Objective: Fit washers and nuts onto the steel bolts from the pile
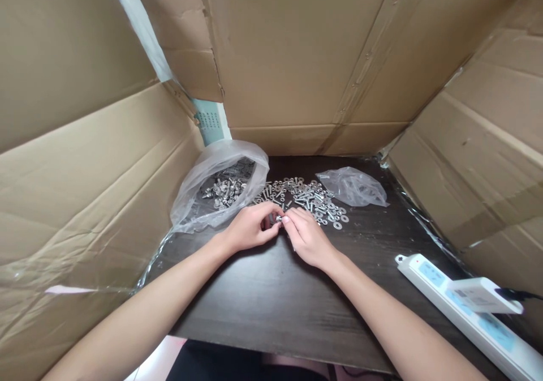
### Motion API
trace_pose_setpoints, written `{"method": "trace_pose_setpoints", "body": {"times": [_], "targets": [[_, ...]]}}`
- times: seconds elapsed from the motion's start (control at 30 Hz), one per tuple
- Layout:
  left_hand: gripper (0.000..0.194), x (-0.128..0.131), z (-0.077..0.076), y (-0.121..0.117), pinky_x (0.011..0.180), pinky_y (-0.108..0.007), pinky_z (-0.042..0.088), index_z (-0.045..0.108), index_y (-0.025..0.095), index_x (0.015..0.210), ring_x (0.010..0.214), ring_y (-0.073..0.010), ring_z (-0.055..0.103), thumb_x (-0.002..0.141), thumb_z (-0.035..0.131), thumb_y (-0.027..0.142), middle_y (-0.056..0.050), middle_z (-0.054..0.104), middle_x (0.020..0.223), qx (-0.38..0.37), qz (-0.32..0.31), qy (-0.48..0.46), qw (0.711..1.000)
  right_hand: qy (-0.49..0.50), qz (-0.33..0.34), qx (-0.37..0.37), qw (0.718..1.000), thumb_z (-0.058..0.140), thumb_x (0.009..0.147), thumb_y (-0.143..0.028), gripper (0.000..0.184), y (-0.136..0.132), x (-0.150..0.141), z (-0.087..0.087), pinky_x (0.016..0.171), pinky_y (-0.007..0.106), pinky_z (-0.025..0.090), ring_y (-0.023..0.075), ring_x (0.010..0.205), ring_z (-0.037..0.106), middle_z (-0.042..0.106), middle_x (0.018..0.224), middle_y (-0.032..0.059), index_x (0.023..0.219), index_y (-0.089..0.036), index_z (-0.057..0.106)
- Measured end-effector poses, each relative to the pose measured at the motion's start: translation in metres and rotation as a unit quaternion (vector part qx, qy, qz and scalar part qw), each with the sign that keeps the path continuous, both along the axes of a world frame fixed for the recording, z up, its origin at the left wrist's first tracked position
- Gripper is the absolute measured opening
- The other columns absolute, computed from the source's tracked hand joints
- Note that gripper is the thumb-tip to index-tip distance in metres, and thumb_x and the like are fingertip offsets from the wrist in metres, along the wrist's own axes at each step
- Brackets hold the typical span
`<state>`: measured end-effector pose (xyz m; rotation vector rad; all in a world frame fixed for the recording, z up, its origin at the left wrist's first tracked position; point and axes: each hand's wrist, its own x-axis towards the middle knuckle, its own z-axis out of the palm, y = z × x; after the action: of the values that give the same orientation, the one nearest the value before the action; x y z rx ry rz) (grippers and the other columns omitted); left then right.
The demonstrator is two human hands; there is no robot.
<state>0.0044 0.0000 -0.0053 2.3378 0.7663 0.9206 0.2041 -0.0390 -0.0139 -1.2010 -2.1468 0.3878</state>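
shiny metal bolts [311, 198], matt cardboard walls [297, 52].

Small metal bolt [279, 218] between both hands' fingertips.

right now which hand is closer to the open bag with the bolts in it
Left. The left hand sits just beside the near edge of the open bag, at its right. The right hand lies farther right, past the left hand, near the loose washers.

On the desk [263, 296], a loose pile of bolts and washers [307, 197] lies centrally. Left of the pile sits an open bag [212, 188] holding bolts; right of it, an emptier bag [354, 187]; nearer and rightward, a power strip [466, 307].
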Motion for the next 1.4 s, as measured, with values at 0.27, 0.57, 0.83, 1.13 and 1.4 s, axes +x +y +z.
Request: {"method": "trace_pose_setpoints", "body": {"times": [0.27, 0.57, 0.83, 1.13, 1.4], "targets": [[0.016, -0.0007, -0.0008, -0.0001, 0.062, -0.023, 0.048, 0.065, 0.018, 0.106, 0.065, -0.0107, 0.061, 0.091, 0.061, 0.021, -0.001, 0.069, 0.09, 0.005, 0.001, 0.0, 1.0, 0.009, 0.002, 0.005, 1.0, 0.034, 0.11, -0.024, 0.03, 0.0006, 0.0, -0.0013, 0.076, 0.038, 0.038, 0.0241, 0.081, 0.052, 0.057, 0.082, 0.0052, 0.082, -0.023, 0.045], [0.017, -0.0014, -0.0023, -0.0001, 0.062, -0.023, 0.05, 0.066, 0.018, 0.108, 0.065, -0.0113, 0.063, 0.093, 0.061, 0.024, -0.002, 0.07, 0.092, 0.002, 0.002, 0.004, 1.0, 0.011, 0.002, 0.003, 1.0, 0.034, 0.109, -0.024, 0.029, 0.0009, -0.0001, -0.0012, 0.077, 0.038, 0.039, 0.0246, 0.082, 0.052, 0.056, 0.082, 0.0054, 0.083, -0.022, 0.046], [0.017, -0.0008, -0.0032, 0.0004, 0.063, -0.023, 0.05, 0.066, 0.019, 0.109, 0.065, -0.0105, 0.063, 0.093, 0.063, 0.023, -0.001, 0.071, 0.093, 0.004, 0.001, -0.004, 1.0, 0.011, 0.002, 0.001, 1.0, 0.034, 0.109, -0.024, 0.029, 0.0013, 0.0005, -0.0018, 0.077, 0.039, 0.039, 0.0246, 0.081, 0.053, 0.057, 0.082, 0.0056, 0.082, -0.023, 0.045], [0.014, -0.0014, -0.0026, 0.0002, 0.061, -0.023, 0.048, 0.065, 0.018, 0.105, 0.063, -0.0104, 0.062, 0.092, 0.062, 0.023, -0.002, 0.07, 0.092, 0.009, -0.003, 0.003, 1.0, 0.006, 0.004, -0.003, 1.0, 0.034, 0.109, -0.025, 0.031, 0.0005, -0.0006, -0.0007, 0.077, 0.04, 0.039, 0.0245, 0.081, 0.052, 0.056, 0.081, 0.0052, 0.08, -0.023, 0.043], [0.014, -0.0017, -0.0015, -0.0003, 0.061, -0.024, 0.048, 0.064, 0.018, 0.104, 0.062, -0.0108, 0.061, 0.092, 0.061, 0.025, -0.002, 0.068, 0.091, 0.01, -0.007, 0.004, 1.0, 0.006, 0.004, -0.011, 1.0, 0.035, 0.11, -0.025, 0.03, 0.0, -0.0002, -0.0004, 0.078, 0.039, 0.039, 0.0243, 0.082, 0.051, 0.056, 0.081, 0.0049, 0.081, -0.023, 0.045]]}}
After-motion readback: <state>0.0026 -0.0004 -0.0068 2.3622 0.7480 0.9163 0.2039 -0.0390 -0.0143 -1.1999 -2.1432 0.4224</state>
